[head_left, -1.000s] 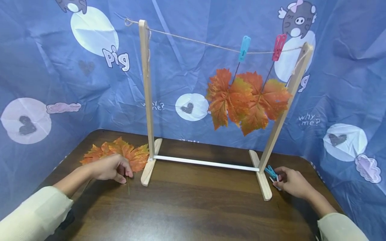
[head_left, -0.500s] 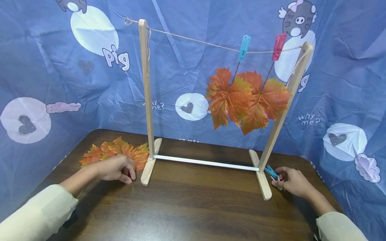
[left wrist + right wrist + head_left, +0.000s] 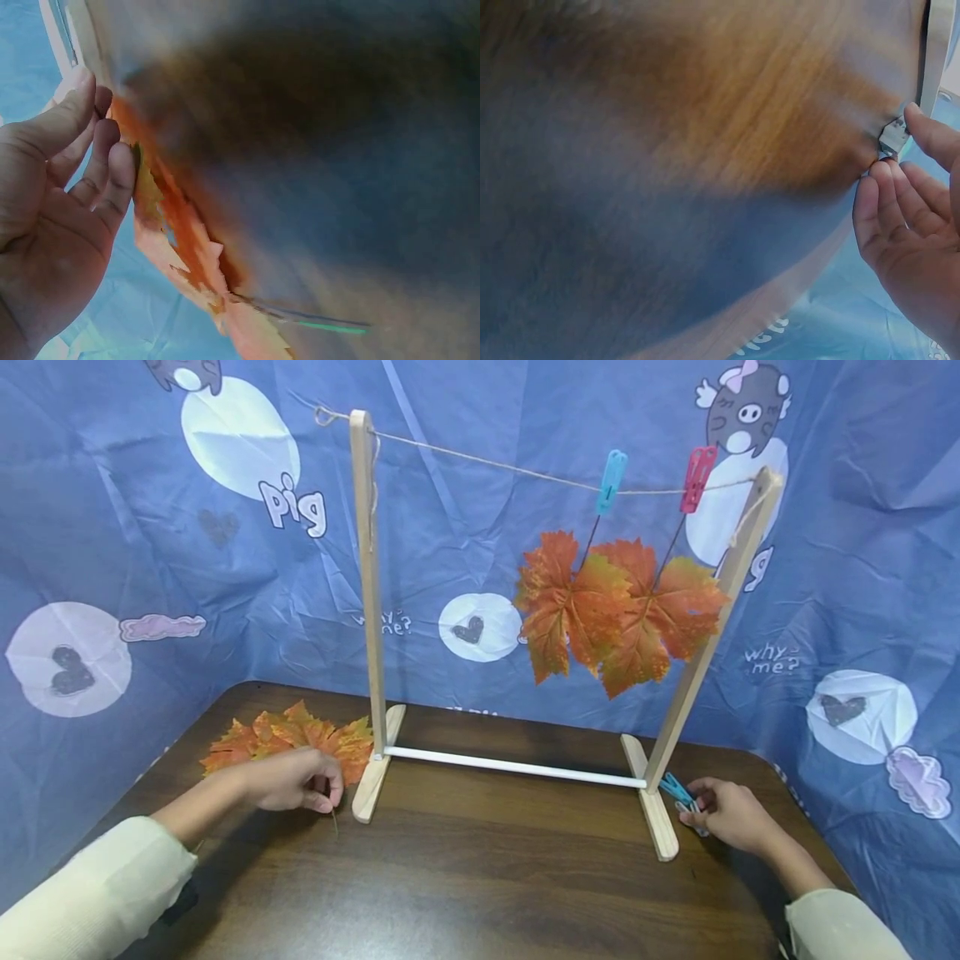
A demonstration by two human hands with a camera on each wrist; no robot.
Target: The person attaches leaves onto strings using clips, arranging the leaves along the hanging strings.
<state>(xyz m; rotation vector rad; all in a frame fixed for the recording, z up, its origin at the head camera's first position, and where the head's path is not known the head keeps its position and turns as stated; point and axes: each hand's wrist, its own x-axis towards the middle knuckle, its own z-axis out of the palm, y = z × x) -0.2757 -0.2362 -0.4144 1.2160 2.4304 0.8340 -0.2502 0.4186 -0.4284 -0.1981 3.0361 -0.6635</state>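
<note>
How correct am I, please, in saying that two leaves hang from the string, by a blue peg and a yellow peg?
Not quite: the head view shows a red peg, not a yellow one; the two leaves, string and blue peg are right.

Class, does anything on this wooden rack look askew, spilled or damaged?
Nothing looks spilled or broken. Slightly lopsided, though: the two hung leaves overlap, bunched toward the right post, and the string dips lowest around their pegs.

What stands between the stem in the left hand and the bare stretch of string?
Sideways, the rack's left post and its foot, right of the left hand. In front of them, nothing visible lies between stem and string.
</note>
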